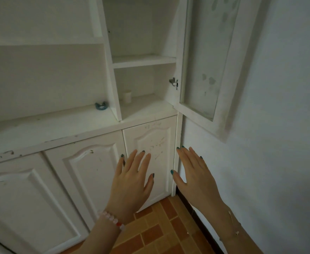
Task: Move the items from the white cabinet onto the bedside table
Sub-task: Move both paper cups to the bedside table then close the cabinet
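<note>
- Two bare hands are held up in front of the white cabinet (77,129), both seen from the back, with fingers straight and spread and nothing in them
- The left hand (130,182) is in front of the lower doors (88,171), over the seam between two arched panels; whether it touches the wood cannot be told
- A beaded bracelet (112,219), pale pink with a red bead, sits on the left wrist
- The right hand (192,173) is just beside the cabinet's right edge, near the wall (278,125), with its fingers pointing up and a thin chain (233,222) on its wrist
- The hands are apart, with a narrow gap between the thumbs; the nails are painted dark teal
- A small white cup (127,96) stands upright on the bottom of the open right compartment, towards its back left corner
- A small blue object (101,105) lies on the wide ledge of the left compartment, just beside the upright divider; it is too small to name
- A shelf (143,61) spans the right compartment above the cup
- The glass door (203,57) is swung open to the right, close to the wall, with faint greenish marks on its pane and a metal hinge (174,82) at its inner edge
- Orange and brown floor tiles (150,233) show below the hands
</note>
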{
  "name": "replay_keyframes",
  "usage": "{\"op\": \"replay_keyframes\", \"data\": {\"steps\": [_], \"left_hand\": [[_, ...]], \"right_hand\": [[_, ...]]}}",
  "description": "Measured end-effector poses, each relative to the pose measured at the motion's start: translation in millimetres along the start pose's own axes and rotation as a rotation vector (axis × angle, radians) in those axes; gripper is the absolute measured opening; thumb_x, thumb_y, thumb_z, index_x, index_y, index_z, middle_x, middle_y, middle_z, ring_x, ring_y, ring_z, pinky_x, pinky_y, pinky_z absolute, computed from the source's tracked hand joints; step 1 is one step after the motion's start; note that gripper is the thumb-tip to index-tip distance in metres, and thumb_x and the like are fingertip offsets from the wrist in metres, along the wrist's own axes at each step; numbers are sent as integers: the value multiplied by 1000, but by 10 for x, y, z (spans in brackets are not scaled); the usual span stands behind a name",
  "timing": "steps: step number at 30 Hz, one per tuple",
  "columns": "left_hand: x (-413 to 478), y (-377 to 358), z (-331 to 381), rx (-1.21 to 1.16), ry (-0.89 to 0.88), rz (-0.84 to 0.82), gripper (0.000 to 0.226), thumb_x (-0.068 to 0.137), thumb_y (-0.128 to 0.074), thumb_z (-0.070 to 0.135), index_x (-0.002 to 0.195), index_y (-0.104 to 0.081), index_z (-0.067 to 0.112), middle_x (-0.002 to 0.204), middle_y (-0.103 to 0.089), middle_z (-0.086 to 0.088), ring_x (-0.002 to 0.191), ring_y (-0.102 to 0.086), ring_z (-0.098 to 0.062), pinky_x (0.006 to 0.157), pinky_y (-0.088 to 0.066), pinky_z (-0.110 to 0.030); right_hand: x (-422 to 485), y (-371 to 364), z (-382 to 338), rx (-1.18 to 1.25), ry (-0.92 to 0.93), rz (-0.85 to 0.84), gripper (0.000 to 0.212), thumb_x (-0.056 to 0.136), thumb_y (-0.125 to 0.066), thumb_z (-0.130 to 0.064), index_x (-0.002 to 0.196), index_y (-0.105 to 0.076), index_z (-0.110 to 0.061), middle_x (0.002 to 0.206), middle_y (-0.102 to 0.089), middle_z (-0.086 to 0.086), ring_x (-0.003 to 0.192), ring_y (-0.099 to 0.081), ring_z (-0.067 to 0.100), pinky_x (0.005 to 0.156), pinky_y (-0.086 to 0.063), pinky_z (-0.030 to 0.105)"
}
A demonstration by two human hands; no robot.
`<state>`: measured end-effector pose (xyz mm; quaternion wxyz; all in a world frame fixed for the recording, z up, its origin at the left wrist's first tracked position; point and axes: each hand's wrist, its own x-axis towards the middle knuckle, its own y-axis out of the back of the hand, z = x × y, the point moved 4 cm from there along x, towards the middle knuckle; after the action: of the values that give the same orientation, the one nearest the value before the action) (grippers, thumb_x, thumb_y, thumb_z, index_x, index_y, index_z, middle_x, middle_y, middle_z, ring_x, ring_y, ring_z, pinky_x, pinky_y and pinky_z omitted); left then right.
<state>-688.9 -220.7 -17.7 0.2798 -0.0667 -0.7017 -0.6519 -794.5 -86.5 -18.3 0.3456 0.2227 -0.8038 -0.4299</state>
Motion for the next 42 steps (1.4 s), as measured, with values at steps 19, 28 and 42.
{"op": "replay_keyframes", "data": {"steps": [19, 28, 42], "left_hand": [[2571, -1409, -1369, -25, -5, 67, 53, 88, -37, 40, 129, -55, 11, 129, -58, -8, 125, -50, -28, 102, -38, -53], [3097, -1913, -1904, 25, 50, 60, 52, 85, -41, 41, 129, -51, 14, 127, -60, -6, 120, -54, -28, 96, -45, -52], [3395, -2198, -1949, 173, 326, 45, 53, 84, -44, 42, 128, -54, 14, 129, -59, -4, 121, -54, -24, 98, -43, -50]], "right_hand": [[2931, -995, 650, -14, 23, 24, 77, 77, -9, -62, 147, -8, -29, 154, -11, -11, 136, 5, -1, 115, -6, 27], [3967, -1622, 722, 31, 110, -69, 78, 75, -2, -63, 146, -2, -32, 154, -5, -16, 135, 10, -4, 112, 4, 22], [5519, -2423, 673, 348, 213, -297, 77, 87, -56, -45, 147, -15, -18, 153, -21, 0, 140, -20, 14, 109, -24, 27]]}}
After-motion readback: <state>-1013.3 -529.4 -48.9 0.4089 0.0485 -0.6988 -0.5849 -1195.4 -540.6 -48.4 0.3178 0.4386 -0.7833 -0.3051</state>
